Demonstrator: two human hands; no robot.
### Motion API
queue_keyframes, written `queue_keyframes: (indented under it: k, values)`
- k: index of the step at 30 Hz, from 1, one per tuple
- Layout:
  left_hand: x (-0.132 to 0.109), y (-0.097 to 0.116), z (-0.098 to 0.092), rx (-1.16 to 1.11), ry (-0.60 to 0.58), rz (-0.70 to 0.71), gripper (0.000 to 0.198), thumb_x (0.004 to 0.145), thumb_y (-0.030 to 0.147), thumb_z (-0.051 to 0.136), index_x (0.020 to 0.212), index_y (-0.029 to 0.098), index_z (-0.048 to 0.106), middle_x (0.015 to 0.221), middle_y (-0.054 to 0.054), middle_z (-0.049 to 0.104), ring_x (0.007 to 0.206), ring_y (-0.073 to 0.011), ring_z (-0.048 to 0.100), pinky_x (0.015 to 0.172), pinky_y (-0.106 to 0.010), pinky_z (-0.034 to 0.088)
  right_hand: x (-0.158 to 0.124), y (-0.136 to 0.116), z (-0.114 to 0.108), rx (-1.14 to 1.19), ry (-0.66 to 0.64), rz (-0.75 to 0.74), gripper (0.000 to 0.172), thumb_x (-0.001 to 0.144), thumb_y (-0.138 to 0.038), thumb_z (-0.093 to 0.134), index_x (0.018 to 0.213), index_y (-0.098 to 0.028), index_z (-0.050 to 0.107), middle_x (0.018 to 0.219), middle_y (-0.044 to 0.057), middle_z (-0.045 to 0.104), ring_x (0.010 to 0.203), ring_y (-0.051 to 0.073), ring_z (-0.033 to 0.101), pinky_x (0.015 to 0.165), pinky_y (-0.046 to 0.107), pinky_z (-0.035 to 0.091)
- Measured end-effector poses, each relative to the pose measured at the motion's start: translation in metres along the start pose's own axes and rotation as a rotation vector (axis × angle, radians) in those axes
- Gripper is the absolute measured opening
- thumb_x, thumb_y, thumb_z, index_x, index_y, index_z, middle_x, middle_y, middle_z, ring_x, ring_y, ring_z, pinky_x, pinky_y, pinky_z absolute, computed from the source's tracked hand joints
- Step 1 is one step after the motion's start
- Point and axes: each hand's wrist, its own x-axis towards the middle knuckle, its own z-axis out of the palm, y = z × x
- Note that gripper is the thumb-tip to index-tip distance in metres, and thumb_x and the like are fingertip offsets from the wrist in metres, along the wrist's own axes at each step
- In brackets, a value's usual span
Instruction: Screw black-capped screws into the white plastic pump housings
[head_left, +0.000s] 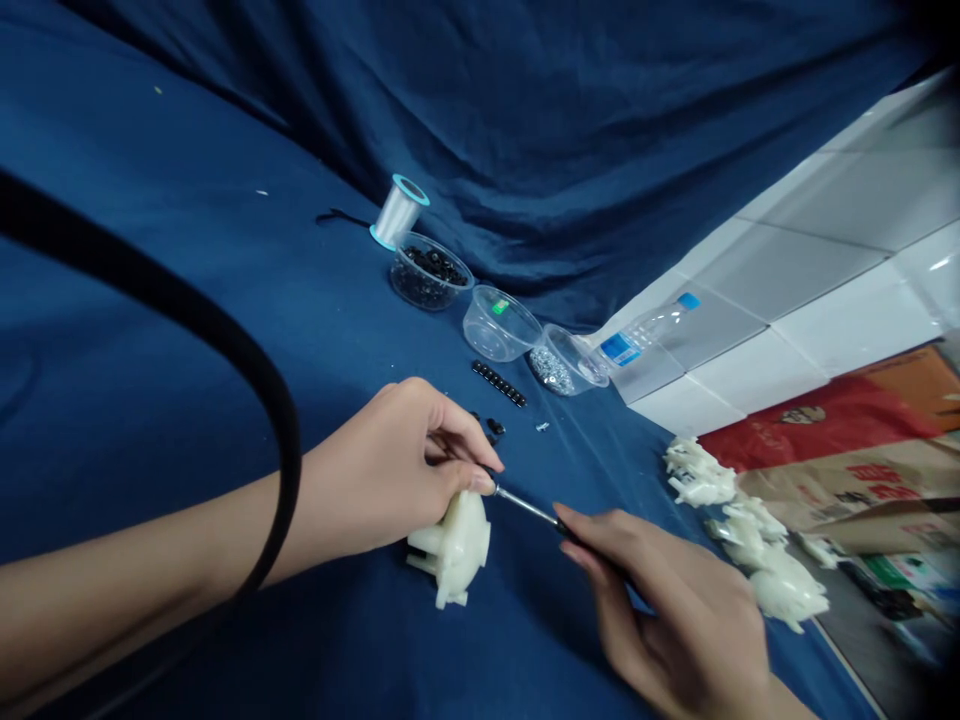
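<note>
My left hand [420, 460] is closed, thumb and forefinger pinched together at the tip of a screwdriver [529, 505]. Whatever small piece sits in that pinch is mostly hidden; a bit of black shows by the fingertips. My right hand [667, 600] grips the screwdriver's dark handle, its metal shaft pointing left towards the pinch. Just below my left hand is a cream-white moulded plastic part [461, 550] with rounded body and short prongs. My left hand covers its upper end, and whether other fingers hold it I cannot tell.
Behind the hands stand a tub of black pieces [431, 275], a clear tub [501, 325], a tub of small screws [555, 370], a spool [400, 210] and a bottle [649, 332]. A black strip [499, 383] lies nearer. More white parts [776, 560] are at right. A black cable [255, 360] crosses the left foreground.
</note>
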Motion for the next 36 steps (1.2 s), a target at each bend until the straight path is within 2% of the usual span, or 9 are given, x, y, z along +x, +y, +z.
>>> queue_keyframes:
  k: [2,7,12,16,19,24,29,32,36]
  values:
    - [0.0,-0.002,0.0,-0.033,-0.017,-0.005,0.012,0.078,0.02,0.066,0.083,0.021,0.077,0.075,0.0,0.077,0.072,-0.0171,0.073,0.064,-0.024,0.054,0.008,-0.002,0.001,0.273,-0.072,0.339,0.012,0.092,-0.018,0.058,0.099,-0.021,0.067,0.074,0.002,0.066,0.062,0.014,0.06,0.055,0.025,0.048]
    - [-0.001,0.004,-0.001,0.003,-0.026,-0.025,0.013,0.079,0.019,0.066,0.085,0.019,0.077,0.081,-0.002,0.078,0.079,-0.0178,0.073,0.068,-0.024,0.053,0.03,-0.001,-0.007,1.023,-0.467,0.982,0.034,0.091,-0.047,0.057,0.084,-0.015,0.064,0.054,-0.007,0.035,0.045,0.006,0.028,0.04,0.018,0.025]
    - [0.0,0.005,-0.002,0.018,-0.028,-0.017,0.013,0.079,0.02,0.066,0.085,0.02,0.077,0.079,-0.002,0.078,0.078,-0.0178,0.073,0.065,-0.024,0.052,0.022,0.0,-0.009,0.558,-0.203,0.54,0.009,0.087,-0.024,0.066,0.095,-0.021,0.066,0.081,0.002,0.062,0.065,0.013,0.059,0.055,0.023,0.047]
    - [-0.001,0.002,-0.001,-0.02,-0.036,-0.023,0.013,0.078,0.021,0.067,0.085,0.021,0.077,0.078,-0.001,0.078,0.077,-0.0177,0.073,0.064,-0.023,0.052,0.005,0.003,-0.003,0.036,-0.014,-0.057,0.038,0.084,0.003,0.058,0.118,-0.015,0.063,0.086,0.007,0.067,0.072,0.016,0.062,0.063,0.029,0.051]
    - [-0.001,0.002,-0.002,-0.04,-0.041,-0.039,0.012,0.078,0.019,0.067,0.083,0.021,0.077,0.075,-0.001,0.077,0.073,-0.0159,0.073,0.061,-0.021,0.052,-0.004,0.003,0.002,-0.188,-0.022,-0.259,0.051,0.083,0.005,0.057,0.132,-0.008,0.054,0.085,0.01,0.069,0.07,0.019,0.061,0.061,0.032,0.049]
    - [0.004,0.0,-0.002,-0.112,-0.053,-0.058,0.009,0.076,0.016,0.07,0.081,0.018,0.077,0.066,0.0,0.075,0.062,-0.0123,0.069,0.053,-0.018,0.048,0.009,-0.004,0.002,0.164,-0.037,0.167,0.024,0.089,-0.009,0.055,0.109,-0.019,0.067,0.072,0.003,0.065,0.059,0.014,0.058,0.054,0.025,0.046]
    - [0.004,0.0,0.0,-0.145,-0.07,-0.086,0.01,0.077,0.013,0.07,0.081,0.017,0.077,0.072,-0.002,0.077,0.067,-0.0126,0.07,0.059,-0.018,0.051,0.031,0.002,-0.009,0.836,-0.481,0.852,0.034,0.093,-0.044,0.054,0.083,-0.016,0.07,0.053,-0.003,0.043,0.045,0.007,0.035,0.04,0.018,0.028]
    - [0.001,0.002,0.0,-0.131,-0.068,-0.089,0.009,0.077,0.014,0.07,0.081,0.017,0.078,0.069,-0.001,0.076,0.064,-0.0122,0.068,0.055,-0.018,0.049,0.028,0.005,-0.01,0.779,-0.389,0.78,0.025,0.088,-0.041,0.063,0.101,-0.02,0.067,0.066,-0.002,0.051,0.052,0.009,0.046,0.045,0.018,0.038]
    - [0.001,0.003,-0.001,-0.097,-0.075,-0.058,0.01,0.078,0.017,0.07,0.083,0.019,0.078,0.068,-0.001,0.075,0.062,-0.0122,0.068,0.053,-0.018,0.047,0.011,0.003,-0.006,0.28,-0.103,0.269,0.021,0.086,-0.013,0.065,0.105,-0.021,0.064,0.085,0.003,0.061,0.07,0.013,0.062,0.059,0.023,0.051]
